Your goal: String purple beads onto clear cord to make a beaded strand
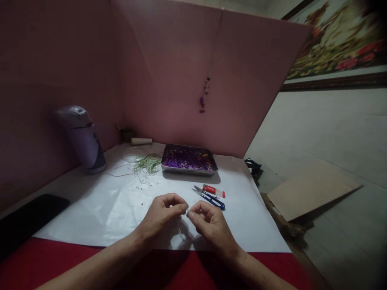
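My left hand (169, 207) and my right hand (208, 221) meet fingertip to fingertip above the near part of the white sheet (121, 225). Both pinch a thin pale thread (188, 209), its fine details too small to make out. A loose end of it seems to hang below the left fingers. Just beyond my right hand lie blue thread snips (213, 199) and a red lighter (214, 190). Farther back stands a metal tray (189, 172) of purple beads (187, 159).
A tangle of green thread (147, 164) lies left of the tray, near a cream roll (141, 141). A purple bottle (86, 143) and a black phone-like slab (33, 217) are at left. A beaded strand (204, 94) hangs before the pink panel (169, 80).
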`<state>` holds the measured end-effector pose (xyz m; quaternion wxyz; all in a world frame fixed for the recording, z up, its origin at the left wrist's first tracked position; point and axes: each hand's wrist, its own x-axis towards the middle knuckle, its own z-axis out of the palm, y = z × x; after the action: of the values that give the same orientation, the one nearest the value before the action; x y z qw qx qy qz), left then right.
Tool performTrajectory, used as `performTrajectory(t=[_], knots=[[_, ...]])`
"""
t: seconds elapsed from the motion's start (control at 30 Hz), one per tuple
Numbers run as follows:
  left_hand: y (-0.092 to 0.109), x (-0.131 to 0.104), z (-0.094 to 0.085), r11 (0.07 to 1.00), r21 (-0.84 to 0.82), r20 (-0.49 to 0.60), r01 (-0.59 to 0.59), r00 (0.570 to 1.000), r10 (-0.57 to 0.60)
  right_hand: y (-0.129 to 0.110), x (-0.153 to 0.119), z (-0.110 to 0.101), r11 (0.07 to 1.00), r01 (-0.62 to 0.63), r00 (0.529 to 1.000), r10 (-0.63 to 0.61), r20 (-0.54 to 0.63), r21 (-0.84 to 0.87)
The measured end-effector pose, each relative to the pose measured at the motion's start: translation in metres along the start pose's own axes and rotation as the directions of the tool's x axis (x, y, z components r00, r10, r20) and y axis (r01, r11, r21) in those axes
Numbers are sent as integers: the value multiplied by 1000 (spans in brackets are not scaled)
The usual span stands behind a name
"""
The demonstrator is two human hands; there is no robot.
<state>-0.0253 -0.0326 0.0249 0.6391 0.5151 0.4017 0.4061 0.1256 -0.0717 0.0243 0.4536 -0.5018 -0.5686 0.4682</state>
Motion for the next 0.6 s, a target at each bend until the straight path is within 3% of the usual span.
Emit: performTrajectory(t=[0.43,0.6], knots=[[2,0,0,999,-18,-25,35,999,-36,2,-1,-1,1000,3,1000,-3,-7,-22],[-3,2,-3,998,-63,15,0,1000,0,3,2,-2,1000,27,999,-26,-26,1]])
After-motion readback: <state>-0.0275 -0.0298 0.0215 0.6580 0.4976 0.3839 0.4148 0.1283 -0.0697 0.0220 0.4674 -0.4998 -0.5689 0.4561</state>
